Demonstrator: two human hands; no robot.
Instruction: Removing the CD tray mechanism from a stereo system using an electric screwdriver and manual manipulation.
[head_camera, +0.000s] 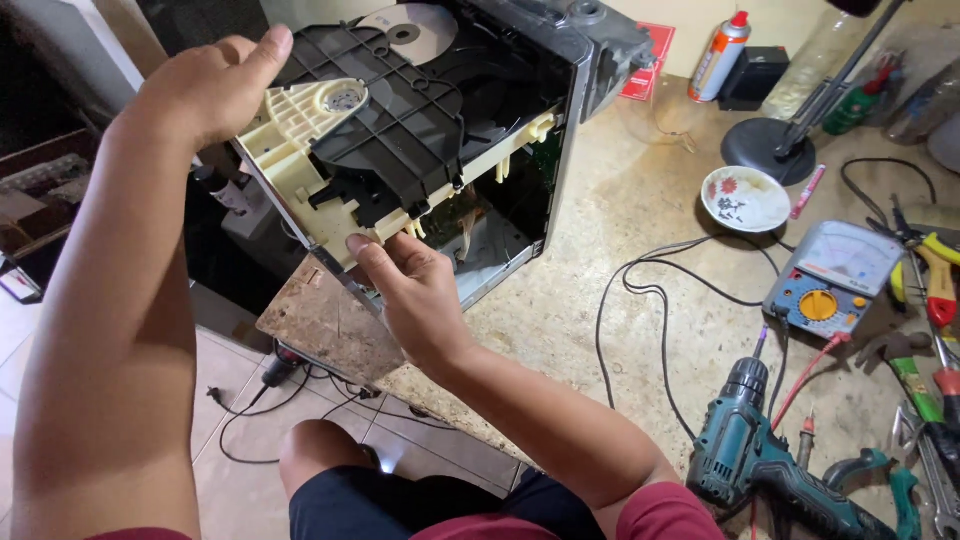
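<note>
At the speckled stone worktop's edge (640, 200), both hands grip a cream-and-black plastic disc mechanism (385, 130): left hand (215, 85) clasping its top corner, right hand (415, 290) pinching underneath; a white spray can with a red cap (718, 55) stands behind.

We see a speckled stone table (640, 210). On it lie a green drill (770, 465), a little bowl (745, 198) and a meter (833, 278).

Disc drive mechanism (400, 130): matt black plastic tray over cream plastic frame (290, 150), smooth, moulded ribs. Disc (415, 30): glossy, silvery, mirror-like. Player casing (575, 110): grey sheet metal, dull sheen. Counter (620, 230): speckled beige stone-like surface, worn, rough brown at broken edge. Bowl (745, 198): glazed white ceramic, glossy. Cordless drill (760, 460): teal plastic, black rubbery grip, matt. Floor (230, 400): smooth pale tile.
</note>
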